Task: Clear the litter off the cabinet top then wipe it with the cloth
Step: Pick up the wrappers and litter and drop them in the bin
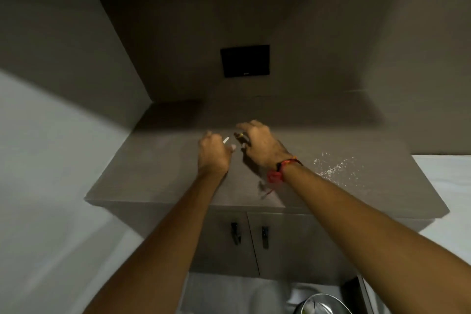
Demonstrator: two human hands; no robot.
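Note:
Both my hands reach over the grey-brown cabinet top (158, 168), near its middle. My left hand (214, 153) is closed around small white litter (226, 140), a bit of which sticks out past the fingers. My right hand (260, 145), with a red thread band at the wrist, hovers just to the right, fingers curled, pinching a small yellowish scrap (239, 134) at the fingertips. A scatter of fine white crumbs (334, 166) lies on the top to the right of my right wrist. No cloth is in view.
A black square plate (246, 60) is set in the wall behind the cabinet. Two cabinet doors with dark handles (235, 233) face me below the top's front edge. A metal bowl (322, 304) sits low at the bottom right. White surfaces flank the cabinet.

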